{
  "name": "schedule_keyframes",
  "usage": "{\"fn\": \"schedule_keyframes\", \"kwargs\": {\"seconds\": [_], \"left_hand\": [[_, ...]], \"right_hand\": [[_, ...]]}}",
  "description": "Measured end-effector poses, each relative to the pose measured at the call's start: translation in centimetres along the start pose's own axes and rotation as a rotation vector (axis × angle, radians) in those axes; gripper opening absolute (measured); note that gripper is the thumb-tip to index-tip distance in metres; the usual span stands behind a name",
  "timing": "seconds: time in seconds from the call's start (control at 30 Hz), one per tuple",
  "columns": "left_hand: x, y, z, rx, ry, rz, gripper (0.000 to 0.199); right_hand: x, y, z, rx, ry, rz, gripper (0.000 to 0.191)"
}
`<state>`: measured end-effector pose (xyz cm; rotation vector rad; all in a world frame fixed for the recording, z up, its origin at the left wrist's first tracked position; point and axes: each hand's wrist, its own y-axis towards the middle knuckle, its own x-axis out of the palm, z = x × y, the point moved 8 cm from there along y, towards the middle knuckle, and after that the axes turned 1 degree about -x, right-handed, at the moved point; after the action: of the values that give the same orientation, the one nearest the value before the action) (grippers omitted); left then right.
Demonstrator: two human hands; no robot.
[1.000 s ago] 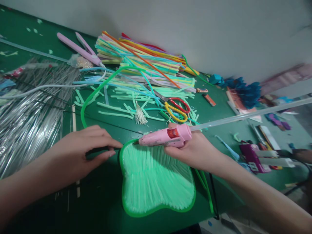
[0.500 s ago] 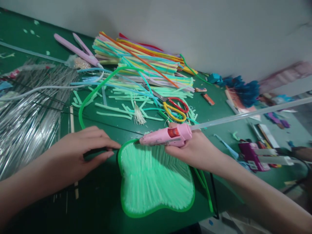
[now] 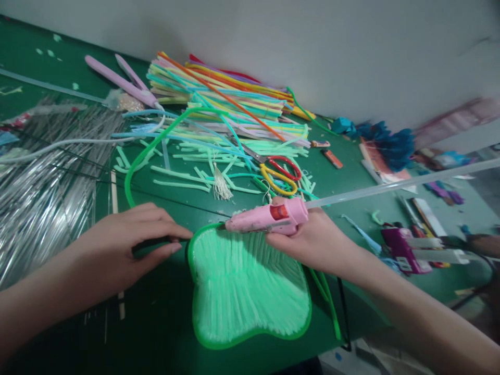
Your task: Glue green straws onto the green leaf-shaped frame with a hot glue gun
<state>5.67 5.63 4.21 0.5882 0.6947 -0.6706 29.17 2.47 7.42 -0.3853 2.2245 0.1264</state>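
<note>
A wing-shaped piece [image 3: 250,291] filled with rows of light green fuzzy strips and rimmed in darker green lies on the table before me. Over its top edge, my right hand [image 3: 302,229] grips a pink hot glue gun [image 3: 269,217], whose nozzle touches or nearly touches the rim. A long clear glue stick [image 3: 375,186] juts from the gun's back. My left hand [image 3: 152,237] pinches with thumb and forefinger at the rim's upper left corner. A loose green pipe cleaner [image 3: 146,151] arcs down and disappears behind that hand; the pinched part is mostly hidden.
Bundles of coloured pipe cleaners [image 3: 234,88] lie at the back, with cut pieces in front. Scissors [image 3: 279,172] and a tassel [image 3: 221,185] are near the gun. Clear strips [image 3: 58,172] and a pink hair straightener [image 3: 125,83] sit left; a purple box [image 3: 404,250] right.
Almost nothing differs. The glue gun's nozzle has shifted very slightly to the right along the rim; both hands keep their positions.
</note>
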Motion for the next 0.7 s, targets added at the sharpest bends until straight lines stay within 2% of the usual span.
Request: {"fn": "schedule_keyframes", "kwargs": {"seconds": [0.5, 0.7], "left_hand": [[1.1, -0.9, -1.3, -0.053, -0.028, -0.02, 0.02], [1.0, -1.0, -1.3, -0.048, -0.029, -0.017, 0.02]], "right_hand": [[-0.2, -0.2, 0.0, -0.003, -0.107, 0.034, 0.014], [-0.3, -0.4, -0.3, 0.026, -0.128, -0.028, 0.036]]}}
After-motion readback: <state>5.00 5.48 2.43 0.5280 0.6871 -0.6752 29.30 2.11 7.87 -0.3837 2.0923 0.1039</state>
